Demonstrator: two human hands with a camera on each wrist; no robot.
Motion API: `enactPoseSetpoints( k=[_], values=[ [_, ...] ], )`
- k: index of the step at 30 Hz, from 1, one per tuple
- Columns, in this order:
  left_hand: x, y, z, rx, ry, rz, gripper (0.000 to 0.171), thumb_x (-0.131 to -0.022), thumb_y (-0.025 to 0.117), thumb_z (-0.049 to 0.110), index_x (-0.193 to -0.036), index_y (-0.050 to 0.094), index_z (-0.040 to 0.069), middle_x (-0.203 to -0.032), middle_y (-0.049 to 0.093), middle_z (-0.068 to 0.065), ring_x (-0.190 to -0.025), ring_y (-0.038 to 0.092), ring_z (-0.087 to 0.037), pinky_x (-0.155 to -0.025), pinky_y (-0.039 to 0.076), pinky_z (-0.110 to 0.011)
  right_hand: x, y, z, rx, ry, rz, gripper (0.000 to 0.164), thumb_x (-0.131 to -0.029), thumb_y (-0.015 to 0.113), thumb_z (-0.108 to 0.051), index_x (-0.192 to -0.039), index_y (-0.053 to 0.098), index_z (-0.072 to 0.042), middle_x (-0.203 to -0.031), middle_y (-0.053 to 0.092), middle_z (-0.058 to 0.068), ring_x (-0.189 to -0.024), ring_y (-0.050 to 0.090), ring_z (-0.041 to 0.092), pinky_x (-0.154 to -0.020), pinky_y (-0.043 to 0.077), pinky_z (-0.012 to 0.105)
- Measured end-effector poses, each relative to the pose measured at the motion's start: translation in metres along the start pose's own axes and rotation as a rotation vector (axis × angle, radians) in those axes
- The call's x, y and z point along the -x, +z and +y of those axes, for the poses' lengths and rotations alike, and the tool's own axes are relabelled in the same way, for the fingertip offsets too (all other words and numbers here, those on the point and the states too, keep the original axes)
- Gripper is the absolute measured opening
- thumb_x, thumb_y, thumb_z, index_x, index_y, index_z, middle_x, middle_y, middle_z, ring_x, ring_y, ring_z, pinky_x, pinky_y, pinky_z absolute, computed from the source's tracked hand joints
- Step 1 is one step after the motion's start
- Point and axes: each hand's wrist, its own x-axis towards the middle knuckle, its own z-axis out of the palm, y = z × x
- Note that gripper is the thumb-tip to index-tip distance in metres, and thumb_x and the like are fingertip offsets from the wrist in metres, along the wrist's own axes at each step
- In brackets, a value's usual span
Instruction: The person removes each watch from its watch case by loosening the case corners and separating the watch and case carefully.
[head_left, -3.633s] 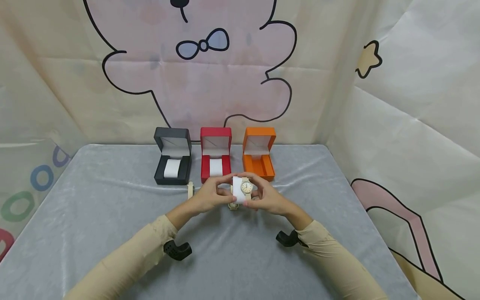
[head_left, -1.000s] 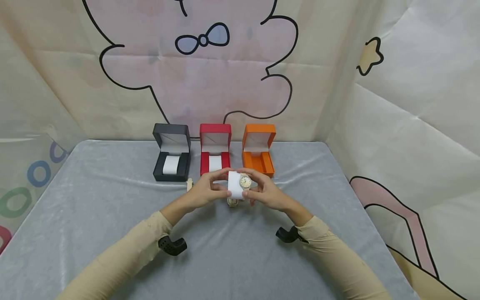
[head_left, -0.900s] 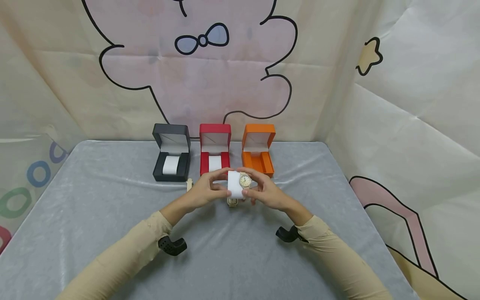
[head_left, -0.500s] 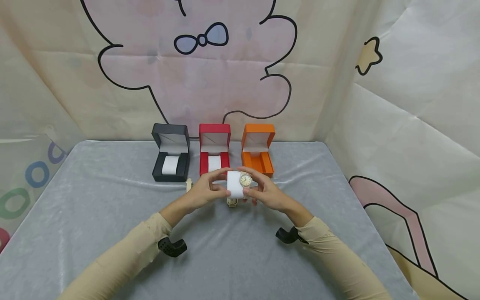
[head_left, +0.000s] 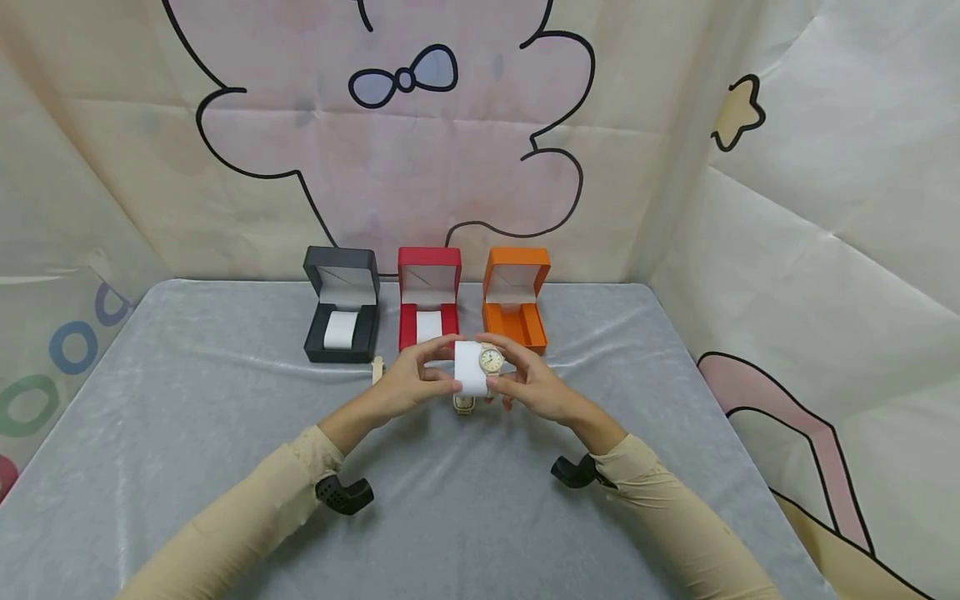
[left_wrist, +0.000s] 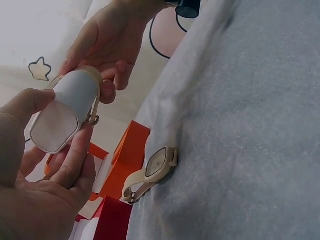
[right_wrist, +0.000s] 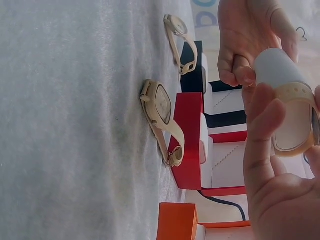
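In the head view my left hand [head_left: 411, 379] grips the left end of a white watch cushion [head_left: 470, 371], thumb in front and fingers behind. A cream-strapped wristwatch [head_left: 491, 360] with a round dial loops around the cushion's right end. My right hand [head_left: 536, 387] pinches this watch at that end, thumb low and index finger on top. Both hands hold the pair raised above the table. Its strap [right_wrist: 295, 92] circles the cushion's end in the right wrist view. Beneath the hands, another cream watch [left_wrist: 159, 162] with a squarish dial lies on the cloth.
Along the table's back stand three open watch boxes: a black one [head_left: 318, 337] and a red one [head_left: 408, 329], each with a white cushion, and an orange one [head_left: 531, 329] with a bare compartment. A third cream watch [right_wrist: 177, 27] lies before the black box. Grey cloth [head_left: 450, 517] covers the table.
Compared with several seconds ago, the watch sits further toward the cushion's right end and more white shows on its left. Over the last second, hands and cushion barely move.
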Motion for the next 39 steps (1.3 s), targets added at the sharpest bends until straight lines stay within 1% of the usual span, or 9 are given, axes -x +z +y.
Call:
enactPoseSetpoints(
  k=[5,10,14,17,21,26,30,33,39],
  values=[
    [-0.001,0.001,-0.001,0.006,0.01,0.014,0.072,-0.092,0.073,0.008,-0.155,0.039,0.01,-0.143,0.05,-0.024,-0.093,0.072,-0.018,-0.083,0.057,-0.022,-0.001,0.0,0.0,-0.016,0.01,0.011,0.06,-0.101,0.058,-0.005,-0.155,0.034,-0.015,-0.152,0.042,0.017,-0.071,0.067,0.029,-0.058,0.055,0.027],
    [-0.002,0.002,-0.002,0.008,0.018,0.055,0.071,-0.091,0.072,0.006,-0.154,0.04,0.01,-0.139,0.052,-0.025,-0.095,0.072,-0.019,-0.083,0.057,-0.023,-0.001,-0.001,0.004,-0.017,0.021,0.05,0.061,-0.102,0.058,-0.008,-0.157,0.032,-0.014,-0.15,0.043,0.016,-0.081,0.067,0.049,-0.055,0.056,0.029],
    [-0.003,0.003,-0.002,-0.004,0.016,0.081,0.071,-0.091,0.072,0.005,-0.154,0.039,0.009,-0.138,0.053,-0.025,-0.095,0.072,-0.019,-0.081,0.056,-0.023,0.0,-0.003,0.007,-0.021,0.03,0.071,0.061,-0.103,0.057,-0.01,-0.158,0.032,-0.02,-0.148,0.043,0.015,-0.082,0.067,0.053,-0.054,0.056,0.03],
    [-0.004,0.004,-0.002,-0.001,0.013,0.075,0.072,-0.092,0.071,0.005,-0.155,0.037,0.007,-0.138,0.052,-0.026,-0.095,0.071,-0.019,-0.081,0.056,-0.022,0.001,-0.004,0.007,-0.033,0.035,0.068,0.06,-0.104,0.056,-0.01,-0.158,0.032,-0.021,-0.145,0.044,0.015,-0.082,0.067,0.048,-0.055,0.057,0.03],
    [-0.005,0.005,-0.003,0.015,0.016,0.059,0.071,-0.092,0.07,0.003,-0.155,0.038,0.008,-0.14,0.051,-0.026,-0.095,0.071,-0.018,-0.082,0.056,-0.023,0.002,-0.007,0.009,-0.076,0.062,0.071,0.059,-0.103,0.056,-0.009,-0.157,0.032,-0.017,-0.143,0.045,0.009,-0.092,0.064,0.039,-0.066,0.057,0.03],
    [-0.006,0.005,-0.004,0.019,0.016,0.057,0.07,-0.091,0.071,0.003,-0.154,0.039,0.009,-0.14,0.052,-0.025,-0.096,0.071,-0.022,-0.082,0.057,-0.025,0.005,-0.011,0.011,-0.217,0.123,0.071,0.054,-0.103,0.054,-0.005,-0.153,0.036,-0.012,-0.138,0.046,0.011,-0.107,0.059,0.025,-0.08,0.052,0.025],
    [-0.006,0.004,-0.003,0.005,0.015,0.067,0.071,-0.091,0.072,0.005,-0.154,0.04,0.011,-0.139,0.053,-0.025,-0.098,0.071,-0.03,-0.082,0.057,-0.027,0.006,-0.013,0.01,-0.35,0.16,0.085,0.051,-0.103,0.054,-0.005,-0.15,0.039,-0.017,-0.142,0.043,0.019,-0.105,0.065,0.016,-0.082,0.053,0.022],
    [-0.005,0.004,-0.002,0.002,0.015,0.065,0.07,-0.091,0.072,0.006,-0.153,0.041,0.013,-0.14,0.053,-0.024,-0.099,0.071,-0.031,-0.083,0.058,-0.026,0.007,-0.013,0.009,-0.392,0.168,0.101,0.051,-0.103,0.055,-0.005,-0.15,0.04,-0.017,-0.139,0.047,0.014,-0.099,0.069,0.012,-0.082,0.054,0.021],
    [-0.005,0.003,-0.002,0.005,0.012,0.066,0.069,-0.091,0.072,0.005,-0.153,0.042,0.014,-0.14,0.052,-0.024,-0.096,0.07,-0.024,-0.084,0.058,-0.026,0.005,-0.013,0.011,-0.386,0.151,0.115,0.054,-0.102,0.051,0.0,-0.153,0.035,0.002,-0.13,0.056,-0.001,-0.104,0.062,0.01,-0.086,0.052,0.02]
  ],
)
